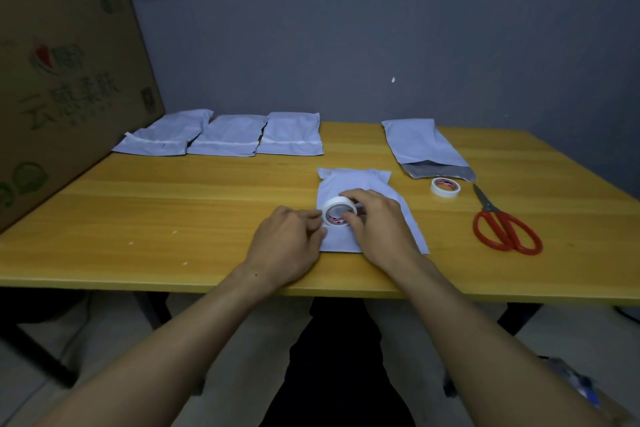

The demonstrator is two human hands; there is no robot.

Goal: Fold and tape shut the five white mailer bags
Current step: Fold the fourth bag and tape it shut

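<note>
The right hand's (377, 222) fingers curl round a white tape roll (337, 211), gripping it on edge. The left hand's (287, 246) fingers are bent, tips at the roll's left rim; whether they pinch the tape end I cannot tell. Under both lies a folded white mailer bag (349, 180) on the yellow surface (173, 211). Right of the fingers lie a second tape roll (445, 186) and red scissors (505, 222). Beyond that roll an untaped bag (422, 142) lies open. Far left of the fingers three taped bags (230, 137) lie in a row.
</note>
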